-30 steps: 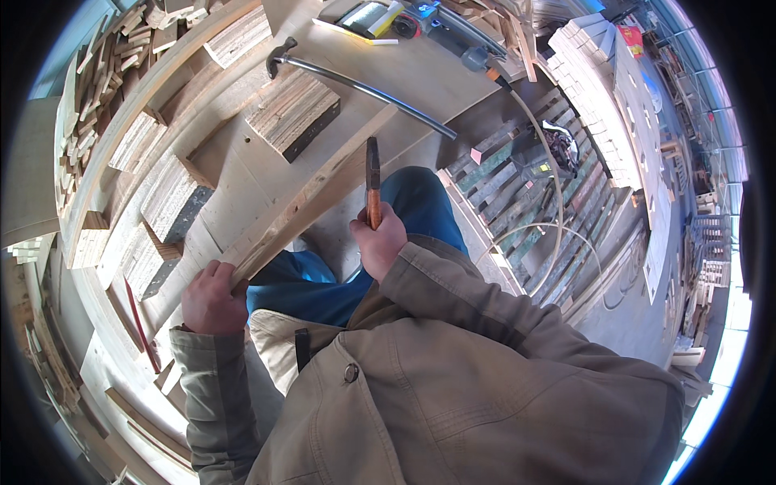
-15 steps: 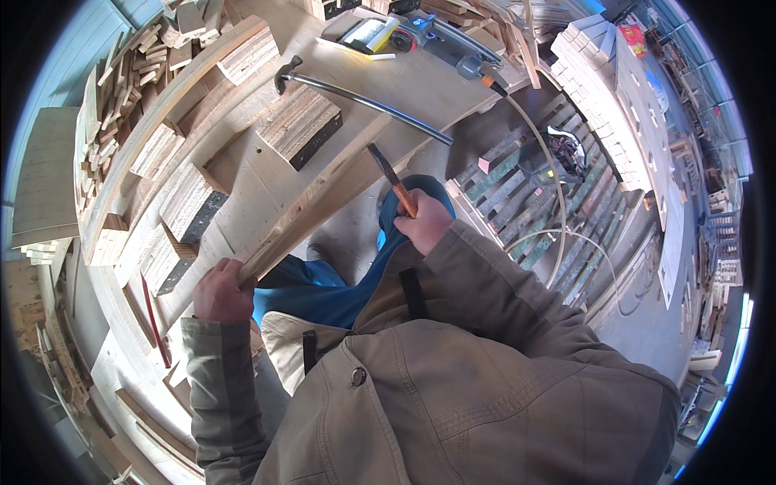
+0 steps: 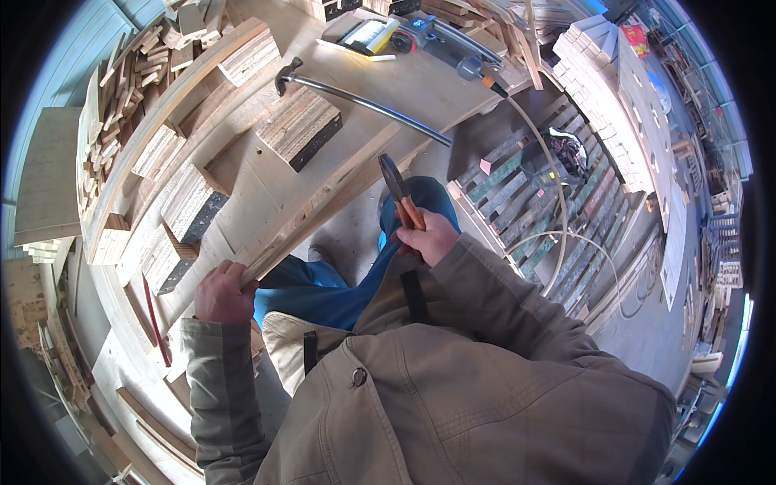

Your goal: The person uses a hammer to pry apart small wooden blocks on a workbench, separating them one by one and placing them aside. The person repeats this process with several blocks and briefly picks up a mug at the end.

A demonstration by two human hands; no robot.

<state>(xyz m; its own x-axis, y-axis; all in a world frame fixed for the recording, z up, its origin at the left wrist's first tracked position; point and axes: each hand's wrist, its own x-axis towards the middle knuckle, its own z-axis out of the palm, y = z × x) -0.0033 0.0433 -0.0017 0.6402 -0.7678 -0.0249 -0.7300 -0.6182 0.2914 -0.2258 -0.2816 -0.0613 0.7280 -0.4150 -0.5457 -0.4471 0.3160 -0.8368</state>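
My left hand (image 3: 225,293) is closed round the near end of a long wooden strip (image 3: 311,212), which runs away to the upper right along the bench edge. In my right hand (image 3: 430,238), held over my blue trouser leg, is a pair of pliers (image 3: 401,192) with orange handles and a dark head. The pliers point up and away from me, touching nothing. A claw hammer (image 3: 368,103) with a long metal shaft lies across the bench beyond them, its head beside a layered wood block (image 3: 300,128).
A curved wooden frame (image 3: 153,121) with several blocks takes up the left. Wood offcuts (image 3: 133,77) are piled behind it. A nail gun (image 3: 469,68) with its air hose (image 3: 558,182) lies far right. On the right stands a slatted pallet (image 3: 533,214); a red bar (image 3: 156,319) lies near my left hand.
My right hand has shifted slightly right and turned the pliers, so both orange handles and the broad head now show. The left hand keeps its hold on the wooden strip.
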